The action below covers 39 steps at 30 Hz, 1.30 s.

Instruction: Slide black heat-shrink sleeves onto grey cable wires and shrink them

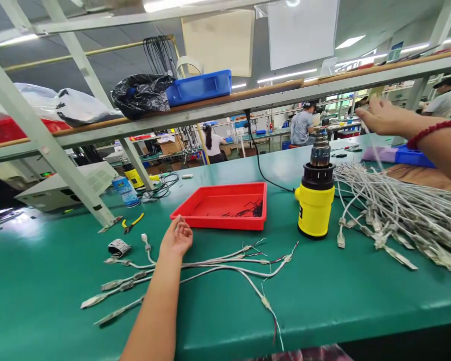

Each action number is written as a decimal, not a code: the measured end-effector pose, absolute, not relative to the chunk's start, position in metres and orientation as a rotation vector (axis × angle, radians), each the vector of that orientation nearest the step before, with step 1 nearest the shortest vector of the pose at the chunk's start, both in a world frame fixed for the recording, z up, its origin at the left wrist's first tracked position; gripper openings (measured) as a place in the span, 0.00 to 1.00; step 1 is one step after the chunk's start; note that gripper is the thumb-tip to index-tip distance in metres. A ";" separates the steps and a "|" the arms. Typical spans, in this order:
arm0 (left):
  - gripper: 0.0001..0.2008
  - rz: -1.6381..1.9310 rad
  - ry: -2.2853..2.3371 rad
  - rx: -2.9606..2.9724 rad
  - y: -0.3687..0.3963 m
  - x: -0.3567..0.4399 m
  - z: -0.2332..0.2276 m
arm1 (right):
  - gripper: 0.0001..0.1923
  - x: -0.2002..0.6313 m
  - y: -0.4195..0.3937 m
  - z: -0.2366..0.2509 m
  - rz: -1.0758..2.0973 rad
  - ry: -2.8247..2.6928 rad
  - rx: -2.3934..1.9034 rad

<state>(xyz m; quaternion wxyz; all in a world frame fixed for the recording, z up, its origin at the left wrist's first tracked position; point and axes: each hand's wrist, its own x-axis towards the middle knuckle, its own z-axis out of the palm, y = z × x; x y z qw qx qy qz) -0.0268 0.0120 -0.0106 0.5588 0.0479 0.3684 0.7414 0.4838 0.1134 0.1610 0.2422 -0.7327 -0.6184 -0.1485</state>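
Counts on the green bench (pixel 323 296)

One red tray (pixel 225 205) is sitting at twelve o'clock, one yellow heat gun (pixel 314 200) is standing at two, and one big heap of grey cables (pixel 406 210) is lying at three. About five loose cables (pixel 195 268) are lying at center, one pair of yellow-handled pliers (pixel 133 223) and one spray can (pixel 126 190) are sitting at ten.

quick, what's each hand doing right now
Left hand: open, palm up, resting on the green table beside the red tray, holding nothing.
Right hand: raised, pinching a thin white cable.
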 end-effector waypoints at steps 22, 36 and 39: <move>0.07 0.361 1.339 1.669 0.000 -0.001 -0.027 | 0.21 0.195 0.006 0.118 0.249 -2.535 -0.704; 0.26 1.323 0.843 1.371 -0.019 -0.011 0.002 | 0.15 0.211 0.108 0.035 0.421 -2.767 -1.712; 0.20 1.397 0.827 1.181 -0.015 -0.006 0.004 | 0.15 0.201 0.109 0.033 0.562 -2.850 -1.751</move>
